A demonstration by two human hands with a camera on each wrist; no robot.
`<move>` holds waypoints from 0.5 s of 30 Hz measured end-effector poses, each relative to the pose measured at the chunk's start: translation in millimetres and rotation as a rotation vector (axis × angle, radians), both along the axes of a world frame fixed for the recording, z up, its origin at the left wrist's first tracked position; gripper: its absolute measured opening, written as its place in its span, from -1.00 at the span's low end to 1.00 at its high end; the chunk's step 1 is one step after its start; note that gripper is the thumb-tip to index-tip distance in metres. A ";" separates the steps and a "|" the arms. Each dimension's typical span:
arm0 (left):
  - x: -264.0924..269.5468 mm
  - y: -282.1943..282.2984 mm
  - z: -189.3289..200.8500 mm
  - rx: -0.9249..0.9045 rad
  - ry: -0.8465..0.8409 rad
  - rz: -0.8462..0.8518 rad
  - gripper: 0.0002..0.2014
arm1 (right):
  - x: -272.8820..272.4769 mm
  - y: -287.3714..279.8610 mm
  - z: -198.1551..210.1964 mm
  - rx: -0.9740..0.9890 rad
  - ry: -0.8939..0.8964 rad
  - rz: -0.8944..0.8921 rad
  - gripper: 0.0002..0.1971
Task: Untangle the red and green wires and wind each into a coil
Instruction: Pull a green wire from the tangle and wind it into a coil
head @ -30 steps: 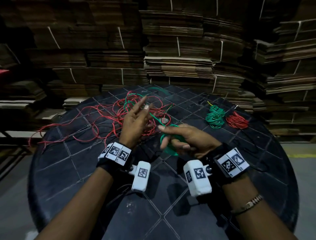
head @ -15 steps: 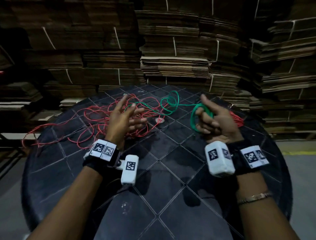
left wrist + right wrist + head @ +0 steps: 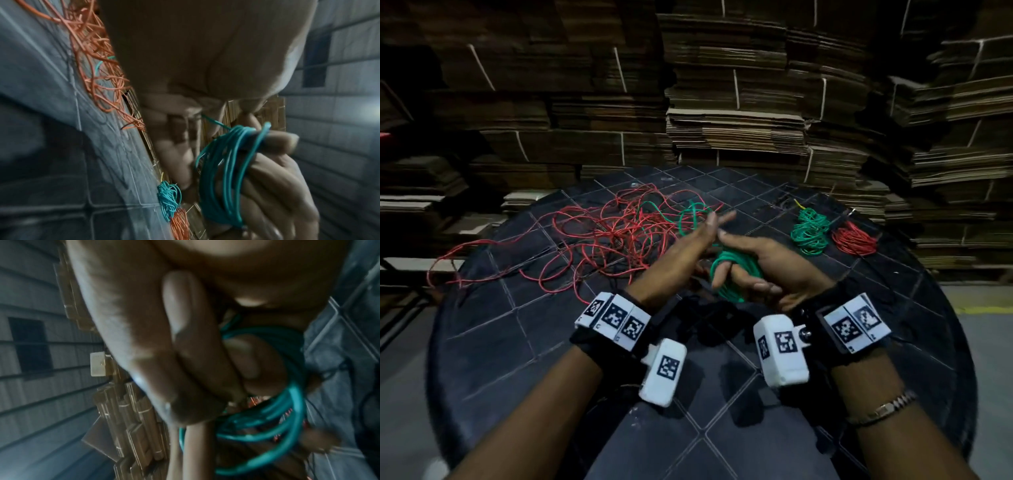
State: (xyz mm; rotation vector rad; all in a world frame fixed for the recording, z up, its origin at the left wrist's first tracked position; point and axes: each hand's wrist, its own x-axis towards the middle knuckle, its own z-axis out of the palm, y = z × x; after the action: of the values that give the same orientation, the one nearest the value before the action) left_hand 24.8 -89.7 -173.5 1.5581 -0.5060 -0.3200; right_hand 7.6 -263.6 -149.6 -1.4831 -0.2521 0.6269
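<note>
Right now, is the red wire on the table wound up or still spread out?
Spread out. The loose red wire sprawls in tangled loops across the table; only a small red coil sits wound.
</note>
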 end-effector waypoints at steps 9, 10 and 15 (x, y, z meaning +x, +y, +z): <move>17.1 12.0 -2.9 -0.072 0.080 0.328 -0.69 | -19.4 -21.0 25.5 0.161 -0.029 0.029 -0.17; 17.2 13.0 -2.4 -0.092 0.078 0.364 -0.71 | -17.4 -24.6 22.9 0.185 -0.041 -0.006 -0.17; 19.1 15.1 -3.9 -0.164 0.014 0.473 -0.23 | -19.5 -33.0 13.7 0.316 -0.117 -0.027 -0.18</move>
State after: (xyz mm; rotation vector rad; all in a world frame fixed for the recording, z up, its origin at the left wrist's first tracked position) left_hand 43.9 -74.6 -177.4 1.4631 -0.1366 0.0723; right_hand -11.9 -296.6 -135.9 -1.2170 -0.4021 0.4548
